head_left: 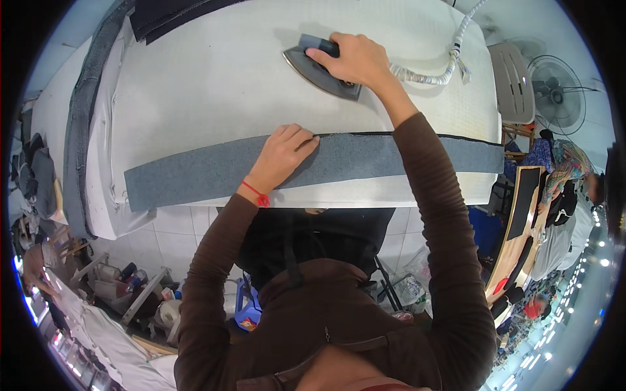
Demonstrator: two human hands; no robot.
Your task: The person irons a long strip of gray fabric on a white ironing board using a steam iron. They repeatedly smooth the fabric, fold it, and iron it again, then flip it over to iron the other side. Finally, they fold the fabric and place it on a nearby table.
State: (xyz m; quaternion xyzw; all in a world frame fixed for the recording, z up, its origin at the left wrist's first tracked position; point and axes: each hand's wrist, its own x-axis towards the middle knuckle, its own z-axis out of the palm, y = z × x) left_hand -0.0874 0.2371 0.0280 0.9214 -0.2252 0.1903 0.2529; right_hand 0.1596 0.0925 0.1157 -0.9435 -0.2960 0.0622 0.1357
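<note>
- The left hand [282, 156] lies flat on a grey strip [195, 174] near the middle of the view, fingers [305, 142] stretched out and pressing at its upper edge; nothing is gripped.
- The right hand [352, 62] at 12 o'clock is closed around the handle of an iron [313, 72], which sits sole-down on the white table [215, 85].
- A wrapped hose [450, 65] runs from the iron toward 1 o'clock.
- The strip lies along the table's near edge, from 9 to 3 o'clock, apart from the iron.
- The strip looks light, soft and limp; it likely shifts easily, so pinning it flat or pinching an edge suits it.
- The iron looks heavy and rigid, probably hot; the handle is the place to hold.
- A fan [554, 91] stands at 2 o'clock.
</note>
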